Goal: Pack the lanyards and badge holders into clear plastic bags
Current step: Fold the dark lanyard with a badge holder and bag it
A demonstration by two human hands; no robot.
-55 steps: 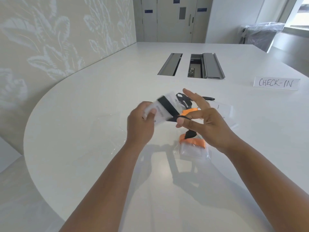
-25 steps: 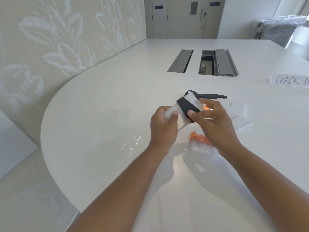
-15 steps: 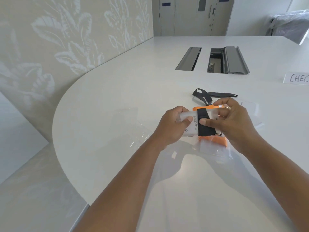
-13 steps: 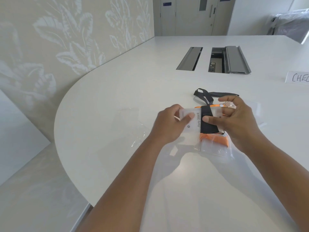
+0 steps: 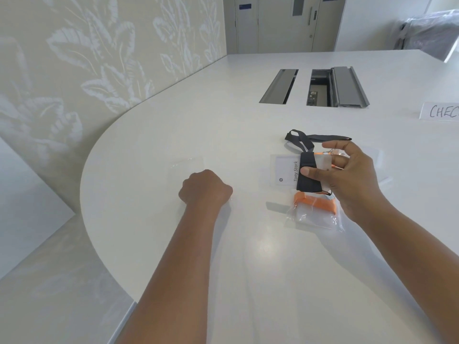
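— At the white table [image 5: 198, 120], our right hand [image 5: 347, 180] clamps the badge holder [image 5: 285, 170], thumb pressing the black lanyard [image 5: 307, 158] wrapped round it, beside a packed bag [image 5: 315, 218] holding an orange lanyard [image 5: 315, 203].
— And our left hand [image 5: 206, 187]?
— Curled on the near edge of an empty clear bag [image 5: 186, 165]; whether it grips the film, we cannot tell.
— The risk?
— We judge the wrap may spring loose if the thumb lifts, and the thin film may cling shut, snagging the holder.

white table [image 5: 173, 135], leafy wall [image 5: 99, 58], perhaps doors [image 5: 280, 23]
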